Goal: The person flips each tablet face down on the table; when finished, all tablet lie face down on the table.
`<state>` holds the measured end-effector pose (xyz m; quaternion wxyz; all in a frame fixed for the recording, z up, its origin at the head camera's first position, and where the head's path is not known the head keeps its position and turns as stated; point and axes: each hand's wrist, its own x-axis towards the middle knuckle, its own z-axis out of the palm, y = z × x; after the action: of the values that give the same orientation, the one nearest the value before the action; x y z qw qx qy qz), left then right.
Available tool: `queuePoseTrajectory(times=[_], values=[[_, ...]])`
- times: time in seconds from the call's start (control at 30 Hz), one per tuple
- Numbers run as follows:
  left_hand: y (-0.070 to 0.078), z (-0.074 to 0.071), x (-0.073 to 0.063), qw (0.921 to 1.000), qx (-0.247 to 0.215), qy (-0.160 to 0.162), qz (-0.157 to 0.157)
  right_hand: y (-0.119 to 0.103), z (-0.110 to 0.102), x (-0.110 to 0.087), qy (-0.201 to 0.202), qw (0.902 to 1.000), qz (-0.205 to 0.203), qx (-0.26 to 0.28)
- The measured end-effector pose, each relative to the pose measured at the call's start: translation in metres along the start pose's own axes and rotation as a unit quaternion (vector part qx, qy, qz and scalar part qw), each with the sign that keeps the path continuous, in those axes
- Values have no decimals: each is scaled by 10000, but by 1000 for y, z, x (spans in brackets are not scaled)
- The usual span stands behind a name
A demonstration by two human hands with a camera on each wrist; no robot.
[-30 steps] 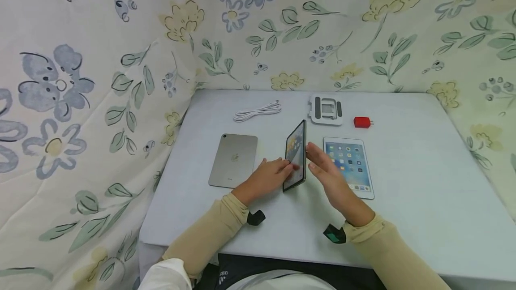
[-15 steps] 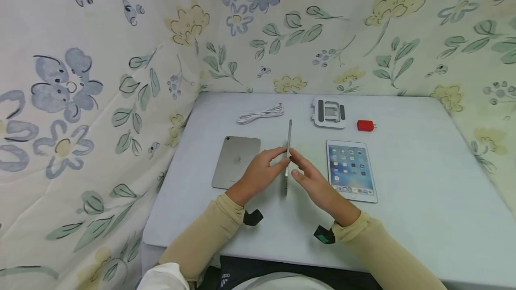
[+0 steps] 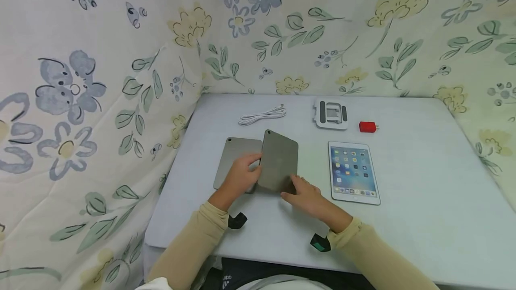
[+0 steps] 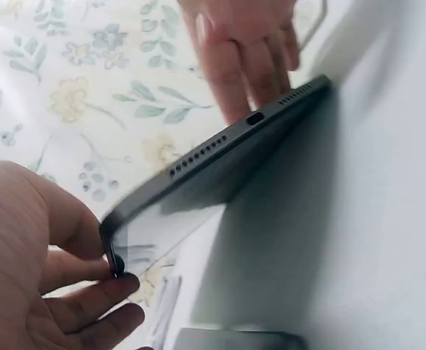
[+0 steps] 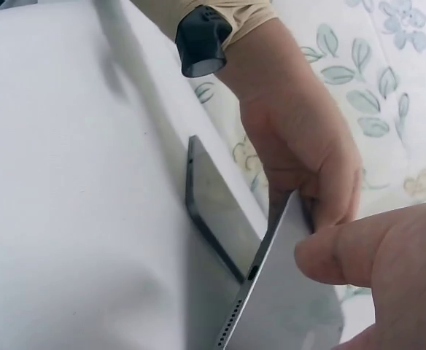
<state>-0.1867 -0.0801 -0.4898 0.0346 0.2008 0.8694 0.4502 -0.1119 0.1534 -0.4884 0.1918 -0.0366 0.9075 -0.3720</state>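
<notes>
A grey tablet (image 3: 278,161) is tilted up off the table, its plain back facing up. My left hand (image 3: 239,174) pinches its left edge. In the left wrist view, the port and speaker holes show along the near edge of the raised tablet (image 4: 217,142), with the glossy screen turned down. Fingers of my right hand (image 3: 308,198) reach out fairly straight and touch the back near the lower right corner. Partly under the raised tablet lies a second grey tablet (image 3: 238,149), back up. To the right, a white tablet (image 3: 354,172) shows a lit home screen.
At the back lie a coiled white cable (image 3: 263,115), a folded white stand (image 3: 330,115) and a red charger plug (image 3: 367,127). All sit on a white table (image 3: 435,191), with a flowered cloth (image 3: 298,39) hanging behind it.
The raised tablet has turned from screen towards the left, through edge-on, to back up, and moved left over the second tablet. Both hands moved left, the right one lower on the tablet.
</notes>
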Motion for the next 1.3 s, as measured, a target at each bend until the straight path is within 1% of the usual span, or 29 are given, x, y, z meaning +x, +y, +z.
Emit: queuePoseTrajectory(times=[0.03,0.13,0.27,0.33,0.43,0.5,0.53,0.6,0.67,0.7,0.83,0.9,0.97,1.13,1.23,1.3], values=[[-2,4,1,9998,164,-66,-2,2,0,-2,24,10000,5,-96],[-5,16,3,9977,608,-306,-52,8,-1,-7,151,9999,59,39],[-4,31,6,9904,1184,-691,-153,14,-7,-13,350,9988,213,261],[-1,38,7,9820,1666,-894,-49,16,-10,-15,398,9985,284,260],[3,46,8,9655,2380,-1012,298,21,-14,-17,440,9982,347,218],[5,51,9,9518,2867,-964,512,24,-16,-18,476,9980,360,205],[6,53,10,9469,3028,-920,564,26,-17,-19,493,9978,384,209],[8,56,11,9410,3232,-823,581,29,-21,-22,534,9975,436,180],[10,58,13,9398,3278,-795,552,35,-26,-25,577,9967,519,215],[11,58,14,9404,3253,-818,559,38,-29,-27,606,9962,554,308],[21,62,19,9406,3121,-1194,592,52,-45,-37,787,9915,585,859],[27,65,22,9381,3088,-1416,670,60,-55,-43,895,9884,587,1073],[33,69,26,9359,3050,-1600,740,68,-65,-49,988,9872,592,1103],[47,80,34,9288,3022,-1931,940,85,-84,-61,1133,9843,646,1192],[52,88,40,9249,3006,-2071,1060,92,-91,-66,1154,9824,678,1299],[56,93,43,9246,2932,-2166,1105,95,-94,-69,1163,9822,735,1281]])
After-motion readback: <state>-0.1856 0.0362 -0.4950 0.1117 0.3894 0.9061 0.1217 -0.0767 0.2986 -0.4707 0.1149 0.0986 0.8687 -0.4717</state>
